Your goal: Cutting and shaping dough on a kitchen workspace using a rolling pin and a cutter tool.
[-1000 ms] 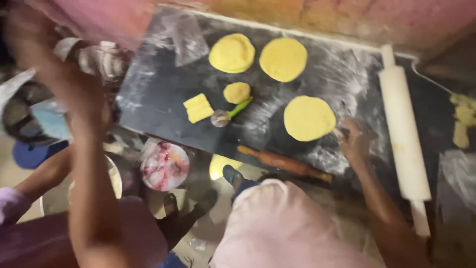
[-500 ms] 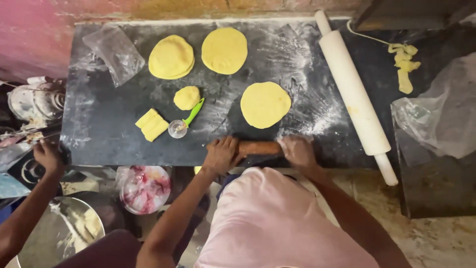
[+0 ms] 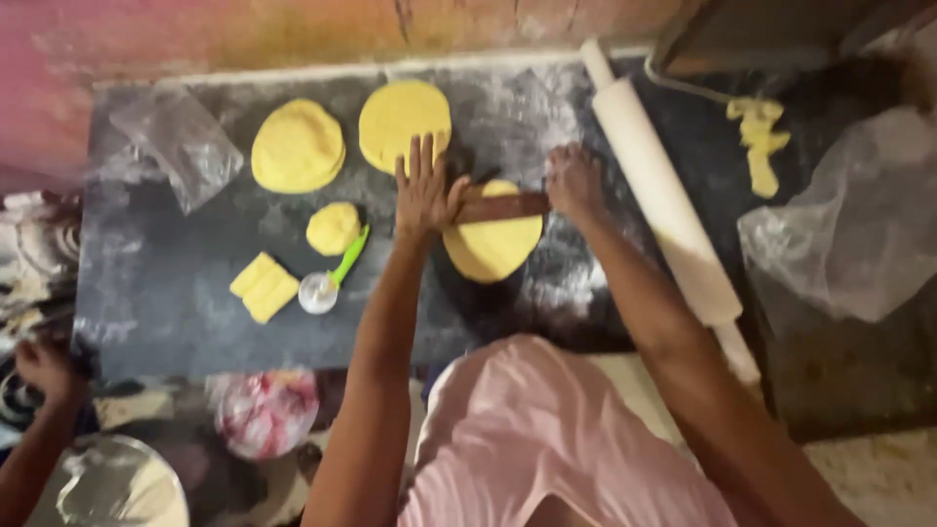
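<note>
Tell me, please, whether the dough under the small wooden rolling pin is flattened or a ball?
Flattened: the dough disc lies as a round sheet on the dark slab, with the wooden rolling pin across its top edge.

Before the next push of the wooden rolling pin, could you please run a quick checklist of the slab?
1. Left hand on wooden rolling pin: ok, flat on its end.
2. Right hand on the other end: ok.
3. Pin over yellow dough disc: ok.
4. Flour on dark slab: ok, dusted.
5. Rolled discs out of the path: ok.
6. Disc thickness: cannot tell.
</note>
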